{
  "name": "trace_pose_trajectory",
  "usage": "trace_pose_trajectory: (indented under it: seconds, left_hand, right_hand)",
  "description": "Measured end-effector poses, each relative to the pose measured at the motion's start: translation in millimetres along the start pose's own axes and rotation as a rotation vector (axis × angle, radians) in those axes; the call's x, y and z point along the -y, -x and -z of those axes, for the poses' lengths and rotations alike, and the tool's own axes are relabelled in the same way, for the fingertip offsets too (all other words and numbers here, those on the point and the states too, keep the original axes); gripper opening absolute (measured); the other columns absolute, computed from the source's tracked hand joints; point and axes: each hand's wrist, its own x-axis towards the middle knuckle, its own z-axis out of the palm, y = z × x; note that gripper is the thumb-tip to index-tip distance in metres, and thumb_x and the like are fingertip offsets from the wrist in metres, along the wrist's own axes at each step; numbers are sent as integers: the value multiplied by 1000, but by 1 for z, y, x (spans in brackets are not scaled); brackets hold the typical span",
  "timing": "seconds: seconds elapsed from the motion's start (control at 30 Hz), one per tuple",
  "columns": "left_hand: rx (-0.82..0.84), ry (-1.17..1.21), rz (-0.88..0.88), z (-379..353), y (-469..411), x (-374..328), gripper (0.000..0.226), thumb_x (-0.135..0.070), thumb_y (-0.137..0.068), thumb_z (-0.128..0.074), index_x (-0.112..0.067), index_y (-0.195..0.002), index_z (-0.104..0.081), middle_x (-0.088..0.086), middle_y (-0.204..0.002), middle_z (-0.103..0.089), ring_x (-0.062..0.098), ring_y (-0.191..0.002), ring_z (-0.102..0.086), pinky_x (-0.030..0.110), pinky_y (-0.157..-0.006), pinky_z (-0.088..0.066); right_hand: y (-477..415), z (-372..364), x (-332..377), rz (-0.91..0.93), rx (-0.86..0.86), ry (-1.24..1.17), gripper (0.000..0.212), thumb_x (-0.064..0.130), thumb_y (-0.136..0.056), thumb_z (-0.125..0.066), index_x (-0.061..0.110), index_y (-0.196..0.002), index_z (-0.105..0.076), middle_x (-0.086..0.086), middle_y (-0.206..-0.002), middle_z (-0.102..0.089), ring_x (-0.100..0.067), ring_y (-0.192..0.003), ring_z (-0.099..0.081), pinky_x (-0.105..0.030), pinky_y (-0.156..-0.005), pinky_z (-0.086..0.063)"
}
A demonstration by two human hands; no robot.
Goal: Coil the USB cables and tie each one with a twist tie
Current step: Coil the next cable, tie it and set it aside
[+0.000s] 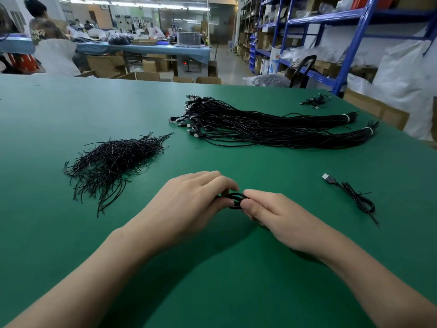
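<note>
A small coil of black USB cable (236,199) sits between my two hands just above the green table. My left hand (189,204) grips its left side, fingers curled over the loops. My right hand (272,214) pinches the right side with thumb and fingers. Most of the coil is hidden by my fingers, and I cannot tell whether a twist tie is on it. A heap of black twist ties (111,162) lies to the left. Two large bundles of uncoiled USB cables (260,126) lie further back. A coiled and tied cable (354,197) lies to the right.
A small cluster of cables (315,100) rests near the table's far right edge. The green table (71,110) ends at the back, with cardboard boxes, blue shelving (354,31) at the right and a person (45,29) at another table far left.
</note>
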Motion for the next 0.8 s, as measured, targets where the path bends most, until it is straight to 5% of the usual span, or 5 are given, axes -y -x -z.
trace_pose_trajectory:
  seconds: [0.13,0.33,0.53,0.7,0.8]
  left_hand:
    - [284,90,138,-10,-1,-5,60,-63,-99,-13,-34,-112,-64,-12,-96,-64,11,-93,-60,35,-84,-50]
    - [428,471,324,-19,3,2,51,-61,-97,-26,-20,-80,-53,1,-75,-59,16,-71,-52,32,-73,-46]
    - [450,412,270,-20,2,5,44,-58,-99,-25,-24,-80,-43,-2,-75,-53,17,-72,-49,41,-76,-46]
    - [424,318,203,-24,2,6,38,-50,-104,-28,-22,-89,-49,-11,-81,-51,12,-80,-49,43,-83,-46]
    - [385,309,159,-24,3,4,39,-51,-105,-29,-21,-92,-50,-10,-84,-51,9,-80,-49,41,-82,-46]
  right_hand:
    - [3,-7,11,59,-88,567,26,47,-105,-33,29,-87,-37,8,-77,-47,-23,-76,-55,-44,-69,-45]
    - [1,-19,21,89,-64,774,36,51,-105,-26,29,-119,-51,7,-107,-58,-16,-99,-59,-33,-77,-44]
    - [1,-9,16,17,40,468,31,54,-101,-38,29,-85,-45,8,-81,-56,-14,-77,-53,-38,-74,-44]
    - [3,1,9,-63,170,67,23,38,-103,-51,30,-83,-57,9,-73,-64,-2,-62,-52,-18,-59,-40]
    - [5,7,6,-115,265,-177,24,29,-105,-50,21,-85,-60,7,-71,-63,-8,-59,-50,-20,-54,-40]
